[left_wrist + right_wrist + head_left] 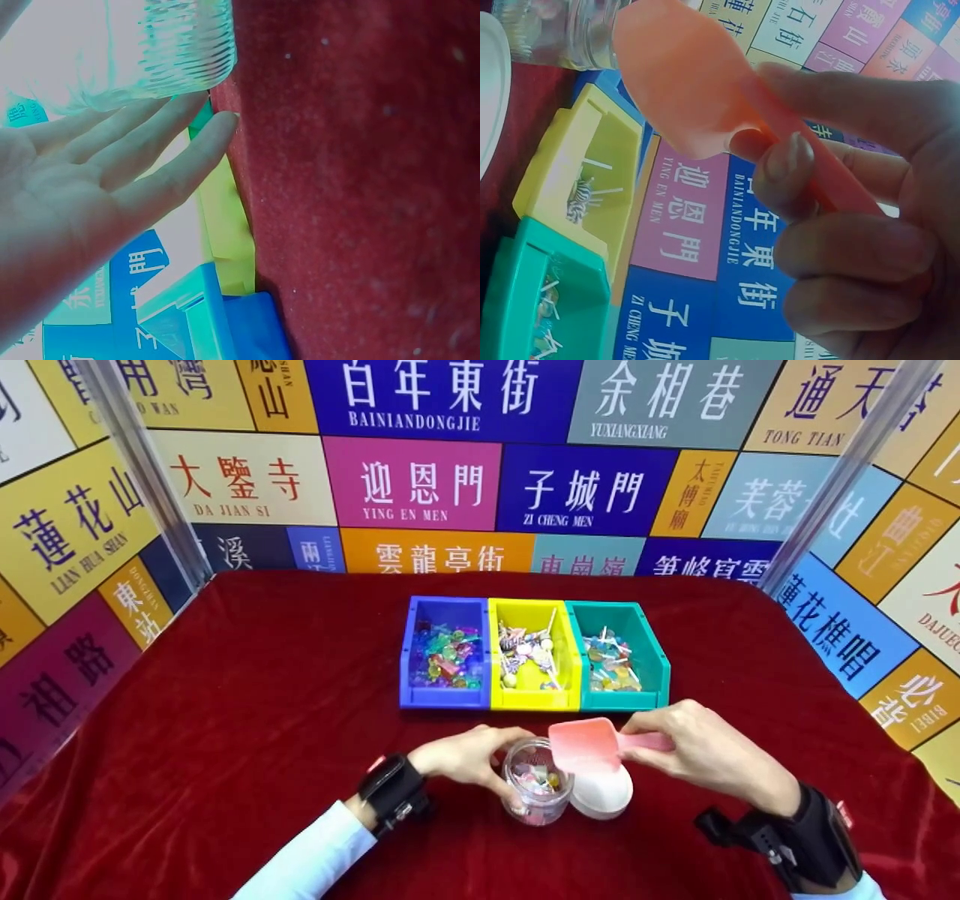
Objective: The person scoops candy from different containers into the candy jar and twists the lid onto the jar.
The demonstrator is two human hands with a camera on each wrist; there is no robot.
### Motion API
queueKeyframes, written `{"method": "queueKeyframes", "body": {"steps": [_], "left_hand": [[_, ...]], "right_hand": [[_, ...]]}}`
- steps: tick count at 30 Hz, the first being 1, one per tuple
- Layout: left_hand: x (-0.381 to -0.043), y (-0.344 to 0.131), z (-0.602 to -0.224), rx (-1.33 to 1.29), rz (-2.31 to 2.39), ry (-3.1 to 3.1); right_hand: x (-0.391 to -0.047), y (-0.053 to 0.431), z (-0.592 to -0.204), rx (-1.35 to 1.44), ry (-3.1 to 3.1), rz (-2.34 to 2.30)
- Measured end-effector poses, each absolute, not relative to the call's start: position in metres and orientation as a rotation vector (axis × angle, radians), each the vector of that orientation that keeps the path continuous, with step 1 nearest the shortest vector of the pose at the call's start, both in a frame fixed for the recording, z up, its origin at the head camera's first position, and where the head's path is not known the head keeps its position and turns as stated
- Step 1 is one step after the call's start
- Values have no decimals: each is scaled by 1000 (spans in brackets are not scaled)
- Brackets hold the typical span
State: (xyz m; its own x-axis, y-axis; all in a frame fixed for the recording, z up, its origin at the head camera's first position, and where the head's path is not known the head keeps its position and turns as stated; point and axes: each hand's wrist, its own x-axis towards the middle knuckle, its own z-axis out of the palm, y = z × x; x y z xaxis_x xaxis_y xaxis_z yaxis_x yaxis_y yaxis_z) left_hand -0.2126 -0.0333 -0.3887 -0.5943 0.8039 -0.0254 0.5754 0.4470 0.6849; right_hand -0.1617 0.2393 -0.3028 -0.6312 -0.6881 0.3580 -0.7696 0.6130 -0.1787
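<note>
A clear ribbed jar (541, 814) stands upright on the red cloth with wrapped candies inside. My left hand (466, 757) holds it from the left, thumb at the near side and fingers round the far side. The fingers lie along the jar's wall (187, 52) in the left wrist view. In my right hand (694, 746) is a pink scoop (583, 741), gripped by its handle. Its blade is over the jar's right rim and the white round lid (606, 801) beside the jar. The scoop's blade (679, 75) shows no candy in the right wrist view.
Beyond the hands stand three joined bins: blue (446, 699) with colourful small pieces, yellow (534, 702) with lollipops, green (626, 702) with more stick candies. Red cloth (262, 682) covers the table. Colourful sign panels (412, 484) and clear posts (154, 480) stand behind.
</note>
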Motion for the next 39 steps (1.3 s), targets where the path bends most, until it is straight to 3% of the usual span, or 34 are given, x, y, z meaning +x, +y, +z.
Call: {"method": "queueKeyframes", "body": {"steps": [25,39], "left_hand": [[-215,-40,-387,1197,1012,2274],[-224,-64,-379,1173,1249,2403]], "right_hand": [[-176,253,-321,1187,-2696,825],[-197,252,-340,1045,-2818,1339]]}}
